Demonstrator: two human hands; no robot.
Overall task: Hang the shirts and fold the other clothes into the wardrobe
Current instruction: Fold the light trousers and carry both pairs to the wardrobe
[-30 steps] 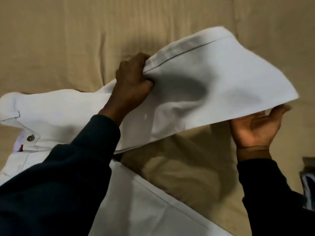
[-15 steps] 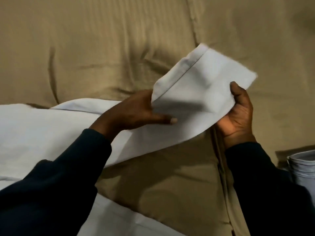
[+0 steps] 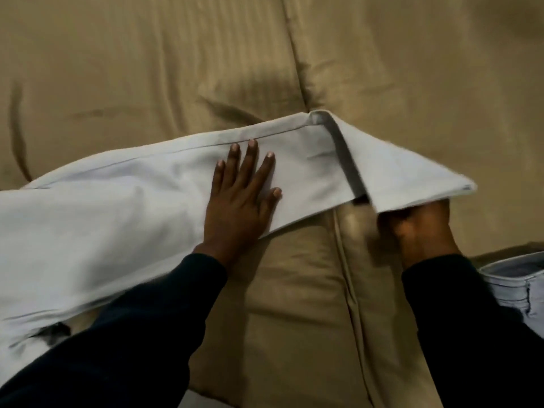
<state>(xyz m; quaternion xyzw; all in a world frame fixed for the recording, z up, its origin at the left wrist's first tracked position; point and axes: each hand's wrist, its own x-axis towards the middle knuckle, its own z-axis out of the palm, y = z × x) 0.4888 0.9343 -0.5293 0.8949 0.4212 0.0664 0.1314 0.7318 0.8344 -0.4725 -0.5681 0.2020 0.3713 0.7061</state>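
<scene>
Head view. White trousers [image 3: 117, 219] lie across a tan bed [image 3: 147, 69], the leg running from the 9 o'clock edge of the frame toward 3 o'clock. The hem end [image 3: 406, 172] is turned back over the leg, its darker inner band showing along the fold, and it points toward 3 o'clock.

Left hand [image 3: 238, 201]: flat, fingers straight and spread, palm pressed down on the trouser leg near frame centre. Fingertips [image 3: 252, 144] reach the seam line along the far edge of the leg. Nothing is gripped; the cloth lies directly beneath the palm and extends to both its 9 o'clock and 3 o'clock sides.

Right hand [image 3: 418, 228]: at 4 o'clock from centre, directly under the turned-back hem end, touching the cloth from below. It is motion-blurred and its fingers are hidden by the cloth (whether it holds the hem cannot be told).

Both arms wear dark sleeves [image 3: 132, 334]. Pale denim jeans [image 3: 518, 284] lie at the 4 o'clock edge of the frame, just beside the right sleeve.
</scene>
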